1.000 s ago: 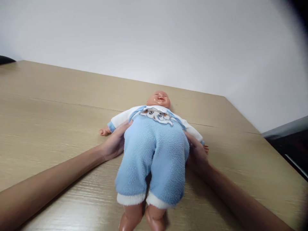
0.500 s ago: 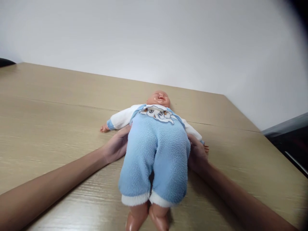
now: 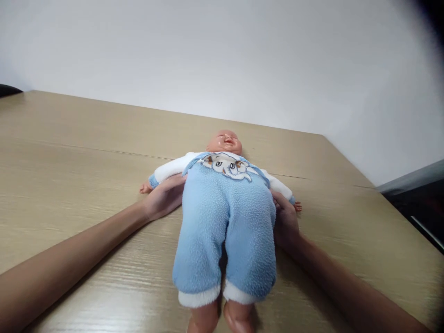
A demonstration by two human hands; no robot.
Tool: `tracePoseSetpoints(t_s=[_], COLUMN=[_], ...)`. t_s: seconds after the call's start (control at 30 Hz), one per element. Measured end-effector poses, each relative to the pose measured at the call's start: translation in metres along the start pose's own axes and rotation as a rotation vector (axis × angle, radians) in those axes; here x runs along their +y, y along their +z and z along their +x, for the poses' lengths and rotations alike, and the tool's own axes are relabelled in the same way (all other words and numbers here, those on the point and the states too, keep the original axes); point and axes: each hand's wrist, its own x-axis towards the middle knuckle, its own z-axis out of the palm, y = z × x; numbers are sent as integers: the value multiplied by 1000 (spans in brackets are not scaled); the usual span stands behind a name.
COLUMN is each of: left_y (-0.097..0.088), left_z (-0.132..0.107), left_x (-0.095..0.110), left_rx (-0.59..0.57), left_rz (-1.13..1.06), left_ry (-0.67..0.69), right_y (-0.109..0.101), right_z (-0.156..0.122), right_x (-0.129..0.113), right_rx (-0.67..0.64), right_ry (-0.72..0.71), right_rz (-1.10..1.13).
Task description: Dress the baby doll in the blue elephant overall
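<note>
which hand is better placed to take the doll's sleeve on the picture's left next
Left, likely: the left hand is close beside that white sleeve, while the right hand is on the opposite side of the baby doll.

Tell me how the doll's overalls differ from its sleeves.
The overalls are mainly light blue; the sleeves are mainly white. The overalls' legs end in white cuffs, while the sleeves end in blue cuffs. The overalls carry an animal face on the chest; the sleeves show no such picture. Both are worn by the doll.
</note>
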Motion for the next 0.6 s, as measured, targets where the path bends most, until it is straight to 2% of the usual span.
tracePoseSetpoints(t_s=[0.23, 0.37, 0.47, 0.6], left_y=[2, 7, 9, 12], left_z=[3, 5, 8, 11], left_x=[-3, -7, -4, 7], left_rx=[13, 79, 108, 110], left_rz=[-27, 29, 124, 218], left_ry=[-46, -33, -13, 64], right_y=[4, 4, 4, 6], right_z=[-2, -3, -4, -4], right_x=[-2, -4, -5, -6], right_rx=[36, 9, -16, 27], right_ry=[12, 9, -34, -161], right_rz=[87, 58, 8, -67])
